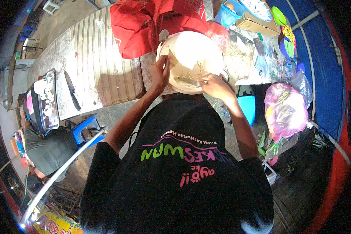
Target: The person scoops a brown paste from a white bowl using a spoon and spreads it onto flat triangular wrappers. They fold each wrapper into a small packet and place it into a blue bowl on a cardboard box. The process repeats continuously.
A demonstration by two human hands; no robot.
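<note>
A large white basin (219, 58) stands in front of me, its upper part washed out by bright light. Pale shredded bits (197, 70) lie on its bottom. My left hand (160, 76) is at the basin's left rim, fingers pressed together; what they pinch, if anything, cannot be made out. Over the near right side, my right hand (216, 86) is closed around a slim, blade-like tool (188, 81) that points left, low in the basin. Its handle is hidden in my fingers.
Beyond the basin lies a red bag (134, 33). On the wooden table (117, 58) to the left are a large knife (71, 89) and a tray (48, 103). A blue basket (228, 15) stands far right; a filled pink bag (285, 109) is nearer. Someone in grey (50, 150) is at lower left.
</note>
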